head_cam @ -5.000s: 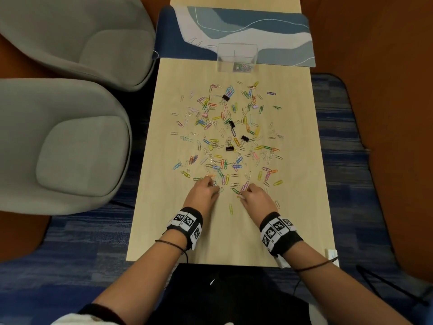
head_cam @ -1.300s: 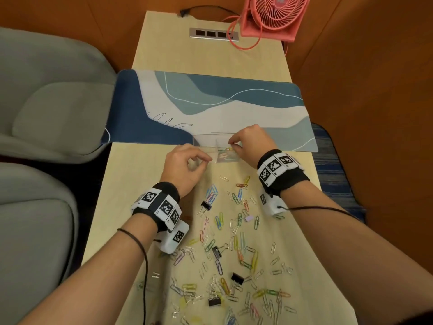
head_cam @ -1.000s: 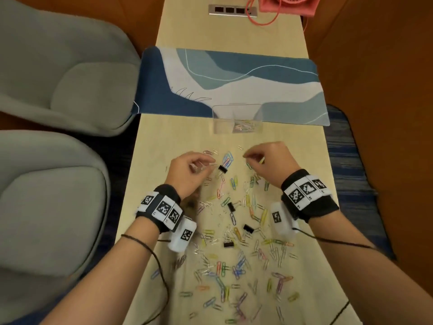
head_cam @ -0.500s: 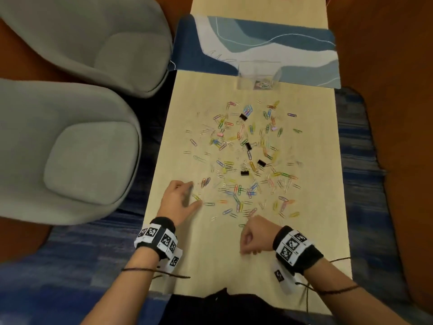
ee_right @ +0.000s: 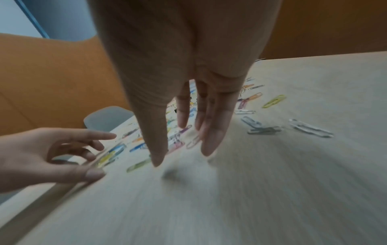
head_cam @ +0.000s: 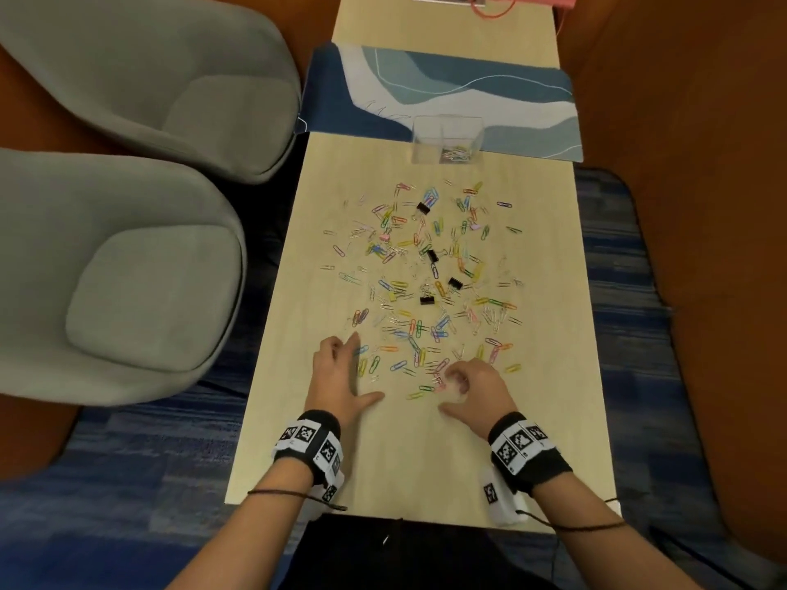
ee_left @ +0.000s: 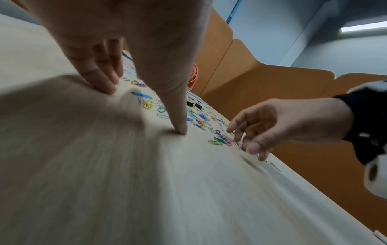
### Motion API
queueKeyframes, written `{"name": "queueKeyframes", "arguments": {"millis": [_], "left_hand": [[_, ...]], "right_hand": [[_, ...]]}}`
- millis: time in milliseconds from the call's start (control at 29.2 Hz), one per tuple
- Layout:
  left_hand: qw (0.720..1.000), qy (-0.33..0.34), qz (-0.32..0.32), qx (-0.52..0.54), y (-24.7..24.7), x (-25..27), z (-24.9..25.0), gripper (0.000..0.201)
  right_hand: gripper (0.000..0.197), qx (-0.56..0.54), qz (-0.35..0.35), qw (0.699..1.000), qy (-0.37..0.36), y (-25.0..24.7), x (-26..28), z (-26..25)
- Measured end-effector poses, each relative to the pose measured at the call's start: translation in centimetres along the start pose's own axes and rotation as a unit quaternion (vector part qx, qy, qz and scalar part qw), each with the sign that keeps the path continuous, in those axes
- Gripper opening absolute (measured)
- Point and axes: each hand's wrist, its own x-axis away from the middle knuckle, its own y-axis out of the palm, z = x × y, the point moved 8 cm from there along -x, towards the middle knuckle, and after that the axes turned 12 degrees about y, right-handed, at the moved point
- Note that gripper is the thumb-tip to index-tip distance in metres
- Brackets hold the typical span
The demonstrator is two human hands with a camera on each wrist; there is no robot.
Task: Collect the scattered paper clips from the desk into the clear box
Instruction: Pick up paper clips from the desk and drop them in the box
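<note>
Many coloured paper clips (head_cam: 426, 287) lie scattered over the middle of the pale wooden desk (head_cam: 409, 470). The clear box (head_cam: 447, 140) stands at the far end of the scatter, on the edge of the blue mat, with a few clips inside. My left hand (head_cam: 355, 372) rests at the near left edge of the scatter, fingers spread and thumb tip on the desk, holding nothing (ee_left: 144, 109). My right hand (head_cam: 447, 391) hovers over the nearest clips, fingers pointing down and loosely bent (ee_right: 182, 155). Nothing shows between them.
Three black binder clips (head_cam: 427, 300) lie among the paper clips. A blue and white desk mat (head_cam: 502, 95) covers the far part of the desk. Two grey armchairs (head_cam: 127, 266) stand close on the left. Orange partitions (head_cam: 681, 121) close the right side.
Both hands came back from the box to the near edge of the scatter. In the last half second the right hand moved forward onto the nearest clips and uncurled; the left hand spread flat.
</note>
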Motion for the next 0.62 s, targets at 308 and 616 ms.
{"name": "queueKeyframes", "arguments": {"millis": [308,616], "left_hand": [[0.997,0.032,-0.017,0.068,1.2,-0.9,0.9,0.058],[0.996,0.092,-0.012,0.0,1.9,-3.2,2.3,0.027]], "right_hand": [[0.076,-0.038,-0.006,0.999,-0.022,3.3,-0.2,-1.9],[0.051,0.107,0.052,0.988,-0.098,3.6,-0.6,-4.9]]}}
